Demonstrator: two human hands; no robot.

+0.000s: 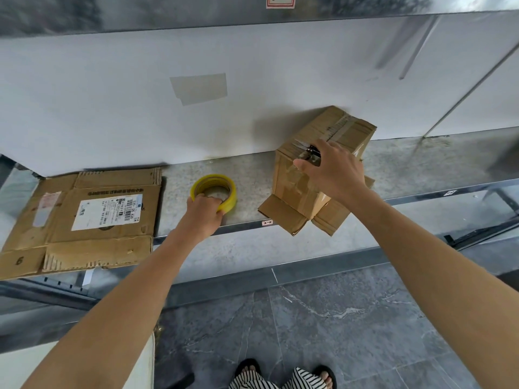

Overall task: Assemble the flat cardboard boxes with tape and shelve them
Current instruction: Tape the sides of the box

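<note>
Tape roll [213,192], clear yellow, flat on speckled shelf [252,175] near the front edge. Left hand [203,210] gripping the roll's near rim, fingers hooked into the core. Just left of the roll: flat cardboard box [70,248], unfolded, overhanging the shelf front. On it, a white shipping label [108,211] with barcode and "530- D5 A36", other print too small to read; a "6" [19,260] marked on the near-left flap. Right of the roll: assembled box [292,186], tilted, taped seam across the top, bottom flaps splayed over the shelf edge. Right hand [334,171] clamped on its upper near edge, fingers curled over the top, thumb stretched along the front face; small dark item at the fingertips, not identifiable. Between roll and assembled box, on the shelf lip: small white tag [267,222], marks unreadable. Far above the roll: red-bordered sign [280,1], cut off, unreadable.
</note>
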